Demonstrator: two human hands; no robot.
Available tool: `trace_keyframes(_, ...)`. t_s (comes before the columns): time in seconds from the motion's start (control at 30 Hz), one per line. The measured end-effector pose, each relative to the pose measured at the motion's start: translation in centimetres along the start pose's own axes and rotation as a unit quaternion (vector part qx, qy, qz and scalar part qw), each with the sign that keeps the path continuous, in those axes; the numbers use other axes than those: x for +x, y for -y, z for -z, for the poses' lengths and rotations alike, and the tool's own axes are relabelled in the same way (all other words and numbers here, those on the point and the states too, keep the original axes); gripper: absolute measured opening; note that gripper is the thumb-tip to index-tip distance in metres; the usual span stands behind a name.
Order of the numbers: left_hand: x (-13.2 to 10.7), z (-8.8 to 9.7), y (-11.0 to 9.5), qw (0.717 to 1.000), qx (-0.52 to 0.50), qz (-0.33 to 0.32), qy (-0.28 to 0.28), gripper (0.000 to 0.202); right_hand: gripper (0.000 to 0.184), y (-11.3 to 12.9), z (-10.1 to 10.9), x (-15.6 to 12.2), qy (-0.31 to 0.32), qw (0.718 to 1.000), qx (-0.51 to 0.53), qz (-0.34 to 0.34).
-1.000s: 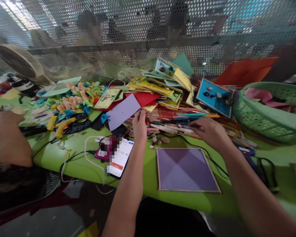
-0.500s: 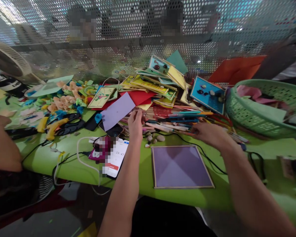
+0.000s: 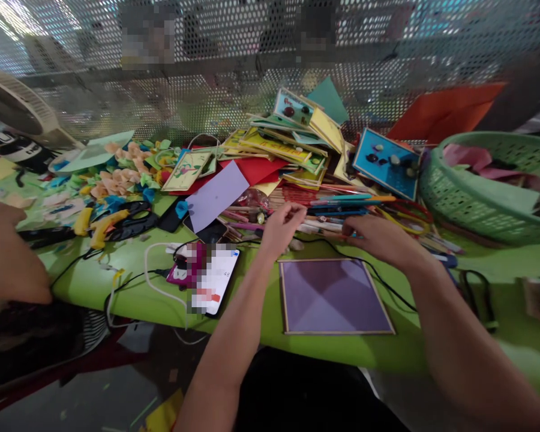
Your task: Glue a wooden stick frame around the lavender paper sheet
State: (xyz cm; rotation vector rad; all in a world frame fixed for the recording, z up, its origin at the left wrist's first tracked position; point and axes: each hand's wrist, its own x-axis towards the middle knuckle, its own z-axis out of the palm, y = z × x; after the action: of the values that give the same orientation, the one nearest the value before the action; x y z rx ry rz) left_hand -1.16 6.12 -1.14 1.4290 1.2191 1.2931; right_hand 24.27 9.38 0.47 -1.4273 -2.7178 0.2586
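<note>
My left hand [image 3: 284,227] hovers over the near side of a pile of pens and sticks, its fingers bent and close together; whatever may be in them is hidden. To its right, my right hand [image 3: 380,237] reaches into the same pile, fingertips curled down beside a white pen [image 3: 326,226]. Blue pens [image 3: 337,211] and an orange-tipped pencil [image 3: 380,198] lie just beyond both hands. Nearer to me, flat on the green table, is a purple card [image 3: 335,300] edged with thin wooden sticks. Small stones [image 3: 297,244] are partly covered by my left hand.
Stacked craft cards [image 3: 279,150] rise behind the pens. A green basket [image 3: 481,204] stands right, and a phone [image 3: 220,282] with cables lies left. Yellow glue guns [image 3: 103,228] and paper flowers [image 3: 117,180] sit further left, near another person's arm [image 3: 9,252]. A black cord [image 3: 378,276] passes the purple card.
My left hand has moved right, from beside the stones and clear plastic toward the pens. My right hand stays over the pile, its fingers slightly shifted. The view has tilted a little.
</note>
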Motion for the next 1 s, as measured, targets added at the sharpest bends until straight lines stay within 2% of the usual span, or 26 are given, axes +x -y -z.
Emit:
trace_keyframes(0.17, -0.6, -1.5, -0.3, 0.975, 0.166, -0.092, 0.117, 0.026, 0.024, 2.1, 1.7, -0.2, -0.048, 0.992, 0.101, 0.056)
trace_keyframes(0.23, -0.6, -1.7, -0.3, 0.962, 0.207, -0.102, 0.149, 0.024, 0.027, 3.0, 2.2, -0.3, -0.081, 0.983, 0.15, 0.072)
trace_keyframes(0.33, -0.5, -1.7, -0.3, 0.955, 0.226, -0.086, 0.173, 0.025, 0.029, 3.5, 2.2, -0.4, -0.097, 0.968, 0.226, 0.057)
trace_keyframes(0.43, -0.6, -1.4, -0.5, 0.958, 0.209, -0.074, 0.182, 0.035, 0.033, 3.2, 1.9, -0.5, -0.066, 0.945, 0.319, 0.031)
trace_keyframes(0.5, -0.7, -1.3, -0.7, 0.96, 0.196, -0.072, 0.185, 0.043, 0.037, 2.9, 1.8, -0.5, -0.048, 0.936, 0.346, 0.031)
trace_keyframes(0.67, -0.7, -1.3, -1.4, 0.96, 0.189, -0.079, 0.193, 0.051, 0.047, 2.6, 2.7, -0.6, -0.041, 0.936, 0.347, 0.036)
trace_keyframes(0.83, -0.6, -1.5, -1.7, 0.962, 0.183, -0.106, 0.176, 0.05, 0.054, 3.0, 4.0, -0.7, -0.047, 0.942, 0.33, 0.024)
trace_keyframes(1.0, -0.6, -2.0, -1.9, 0.956, 0.212, -0.102, 0.174, 0.047, 0.054, 2.8, 4.2, -1.0, -0.045, 0.948, 0.313, 0.024)
